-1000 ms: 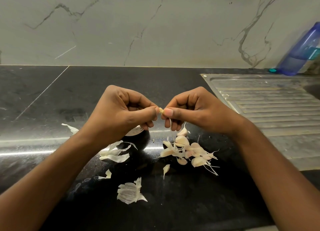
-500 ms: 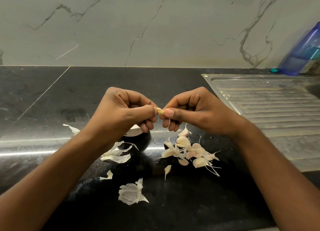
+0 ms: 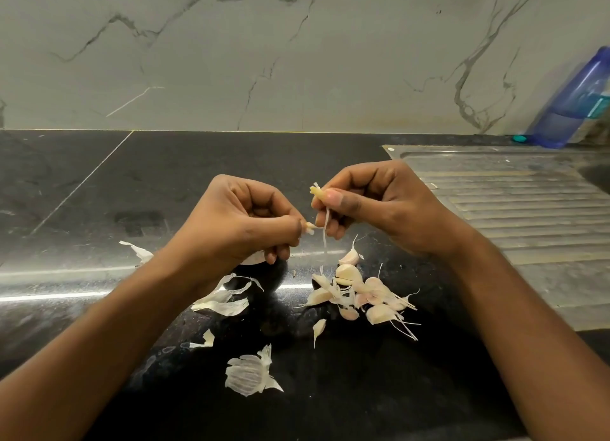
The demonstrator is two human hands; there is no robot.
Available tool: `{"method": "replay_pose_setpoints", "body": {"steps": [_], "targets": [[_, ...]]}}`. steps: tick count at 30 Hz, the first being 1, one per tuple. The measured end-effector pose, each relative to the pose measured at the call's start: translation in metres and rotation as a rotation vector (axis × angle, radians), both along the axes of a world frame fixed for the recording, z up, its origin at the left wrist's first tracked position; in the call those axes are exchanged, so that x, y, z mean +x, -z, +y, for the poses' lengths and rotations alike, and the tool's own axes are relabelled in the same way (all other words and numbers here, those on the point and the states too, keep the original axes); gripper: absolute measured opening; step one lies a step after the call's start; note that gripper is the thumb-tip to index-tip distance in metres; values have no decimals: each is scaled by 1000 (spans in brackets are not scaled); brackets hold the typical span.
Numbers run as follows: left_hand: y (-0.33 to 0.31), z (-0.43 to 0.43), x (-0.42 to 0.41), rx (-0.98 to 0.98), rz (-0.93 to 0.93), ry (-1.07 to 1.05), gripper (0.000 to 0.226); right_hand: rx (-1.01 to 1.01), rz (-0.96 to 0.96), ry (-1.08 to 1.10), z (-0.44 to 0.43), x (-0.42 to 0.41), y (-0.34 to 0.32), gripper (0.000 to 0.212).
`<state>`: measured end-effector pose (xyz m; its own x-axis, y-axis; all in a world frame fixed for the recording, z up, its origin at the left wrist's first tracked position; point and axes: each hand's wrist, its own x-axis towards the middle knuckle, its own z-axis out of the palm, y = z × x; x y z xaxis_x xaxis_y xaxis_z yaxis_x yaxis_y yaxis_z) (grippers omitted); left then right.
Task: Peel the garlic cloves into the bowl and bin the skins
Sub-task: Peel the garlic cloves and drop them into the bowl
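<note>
Premises: a kitchen, domestic in character. Before me runs a polished black stone desk (image 3: 165,193), meeting a grey marble-veined wall (image 3: 297,60) along its back edge. To my right, a ribbed stainless-steel drainboard (image 3: 511,209) is set into the desk. A blue plastic bottle (image 3: 574,103) is at the wall behind it. Garlic cloves (image 3: 363,292) and loose papery skins (image 3: 251,373) lie on the desk.

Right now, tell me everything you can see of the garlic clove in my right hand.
The garlic clove is small and pale yellow, mostly hidden: only its tip pokes out between the thumb and forefinger of the right hand, which pinches it in the air above the dark counter. Papery skin frays at the tip, and a thin skin strip hangs below. The left hand pinches a torn skin piece nearby.
</note>
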<state>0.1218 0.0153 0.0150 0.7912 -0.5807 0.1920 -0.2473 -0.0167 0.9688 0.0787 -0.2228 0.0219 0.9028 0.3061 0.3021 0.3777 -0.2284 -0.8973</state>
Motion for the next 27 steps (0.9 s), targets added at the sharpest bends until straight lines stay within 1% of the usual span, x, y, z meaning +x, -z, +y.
{"method": "replay_pose_setpoints", "body": {"steps": [1,3,8,12,15,20,27], "targets": [[0,0,-1,14,-17,6,10,-9,2,4,0,0,0,16],[0,0,0,30,-37,5,11,-35,1,11,0,1,0,13],[-1,3,1,-16,-75,-9,17,-63,11,22,0,0,0,5],[-1,3,3,-42,-74,-33,14,-93,30,5,0,0,0,5],[-2,2,2,-60,-53,-14,19,-99,46,-5,1,1,2,8],[1,1,2,-37,-78,-22,24,-151,42,3,0,3,5,14],[3,1,5,-73,-61,-31,24,-137,-38,58,0,1,4,14]]}}
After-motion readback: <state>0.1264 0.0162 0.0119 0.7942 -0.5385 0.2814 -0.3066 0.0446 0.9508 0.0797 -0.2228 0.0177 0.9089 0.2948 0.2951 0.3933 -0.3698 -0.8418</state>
